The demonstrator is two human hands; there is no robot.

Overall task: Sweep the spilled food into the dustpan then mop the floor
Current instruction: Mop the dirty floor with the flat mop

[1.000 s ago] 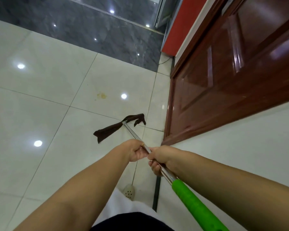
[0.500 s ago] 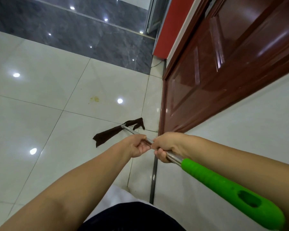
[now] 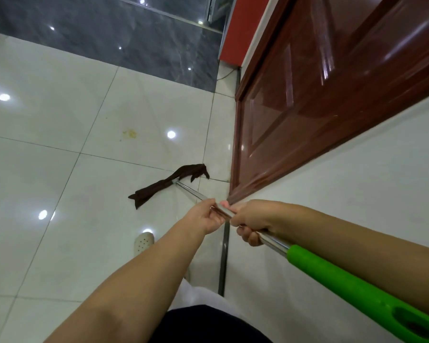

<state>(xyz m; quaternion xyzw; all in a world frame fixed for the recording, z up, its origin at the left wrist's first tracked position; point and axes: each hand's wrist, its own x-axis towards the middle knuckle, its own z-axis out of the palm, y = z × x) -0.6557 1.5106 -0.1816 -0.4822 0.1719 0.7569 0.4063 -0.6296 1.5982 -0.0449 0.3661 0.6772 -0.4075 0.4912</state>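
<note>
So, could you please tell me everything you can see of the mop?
The mop has a thin shiny metal pole, a bright green plastic handle end with a slot, and a dark brown cloth head lying limp on the white tiles near the wooden door. It slants down and away. The left hand and right hand grip the pole, side by side.

Both bare forearms are reaching forward and converging, the hands nearly touching. The left hand (image 3: 206, 217) is lying palm-up with fingers loosely curling round the mop handle (image 3: 270, 240), while the right hand (image 3: 252, 222) is wrapping it firmly just behind, knuckles facing up, wrist bending slightly
</note>
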